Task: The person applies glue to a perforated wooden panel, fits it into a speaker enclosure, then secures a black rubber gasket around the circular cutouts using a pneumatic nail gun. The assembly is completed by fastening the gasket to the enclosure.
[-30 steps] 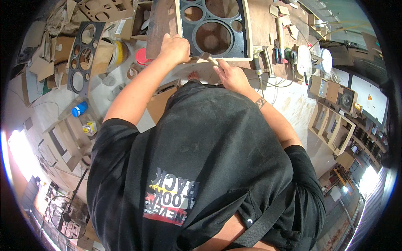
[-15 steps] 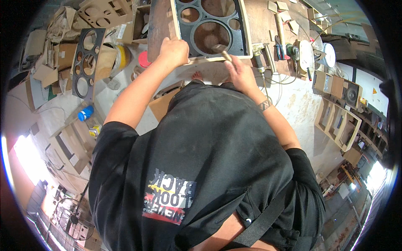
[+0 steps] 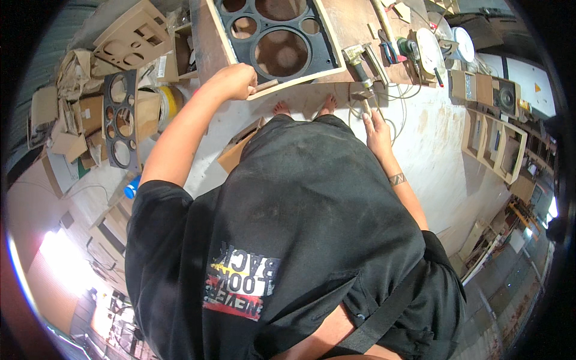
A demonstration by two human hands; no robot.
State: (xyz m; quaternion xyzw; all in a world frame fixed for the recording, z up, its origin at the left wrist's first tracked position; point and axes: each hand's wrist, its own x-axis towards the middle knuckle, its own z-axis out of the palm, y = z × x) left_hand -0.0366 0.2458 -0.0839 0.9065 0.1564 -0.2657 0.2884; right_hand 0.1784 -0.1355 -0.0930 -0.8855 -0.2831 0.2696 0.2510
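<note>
A wooden speaker cabinet [image 3: 333, 37] with a pale rim lies on the workbench at the top of the view. Set inside that rim is a black baffle panel [image 3: 319, 53] with round holes of several sizes. My left hand [image 3: 237, 82] is closed at the cabinet's near left corner, around a short brown wooden strip [image 3: 267, 85] that lies along the near rim. Out to the right, past the bench edge and apart from the cabinet, my right hand [image 3: 377, 133] grips a hammer [image 3: 366, 105] by its handle, head pointing away from me.
On the bench right of the cabinet lie a nail gun [image 3: 358, 59], pliers [image 3: 390, 49] and a green power tool [image 3: 409, 48]. Cables [image 3: 396, 114] hang to the floor. Another black baffle [image 3: 122, 123] leans at left beside cardboard. An open cardboard box [image 3: 239, 147] stands near my feet.
My right hand has swung the hammer away from the cabinet's near rim, out to the right. The left hand stays at the near left corner, where a wooden strip now shows. The view has shifted.
</note>
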